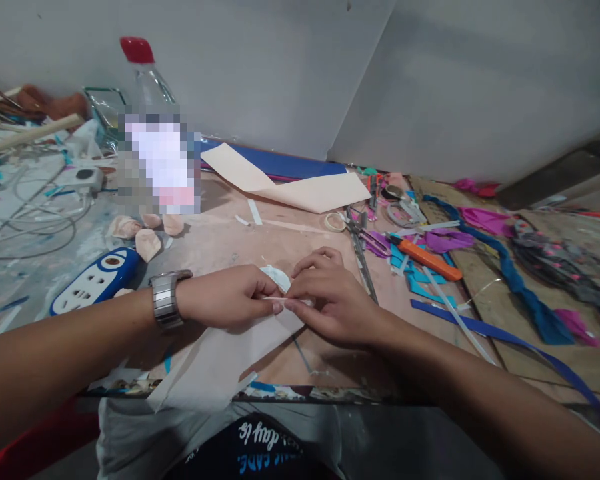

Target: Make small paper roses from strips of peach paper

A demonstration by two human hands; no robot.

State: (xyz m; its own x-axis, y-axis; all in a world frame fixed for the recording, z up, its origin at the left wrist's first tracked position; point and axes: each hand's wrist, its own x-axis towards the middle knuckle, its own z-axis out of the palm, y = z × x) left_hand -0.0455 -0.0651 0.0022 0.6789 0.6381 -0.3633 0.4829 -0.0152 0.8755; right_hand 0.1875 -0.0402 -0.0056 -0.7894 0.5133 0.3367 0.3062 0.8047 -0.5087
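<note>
My left hand (230, 294), with a metal watch (166, 299) at its wrist, pinches the upper edge of a thin white sheet (215, 363). I cannot tell whether the sheet is paper or cloth. My right hand (337, 303) pinches the same edge, its thumb almost touching the left thumb. From there the sheet slopes down to the left and reaches over the table's front edge. Just behind the fingers shows a pale, rounded piece (276, 277), partly hidden by both hands.
A bent cream strip (300, 193) lies at the back. On the right are scissors (363, 233), an orange-handled cutter (425, 257) and a blue ribbon (505, 333). A blue-and-white power strip (97, 280), petal-like pieces (149, 245) and a red-capped bottle (153, 87) stand or lie left.
</note>
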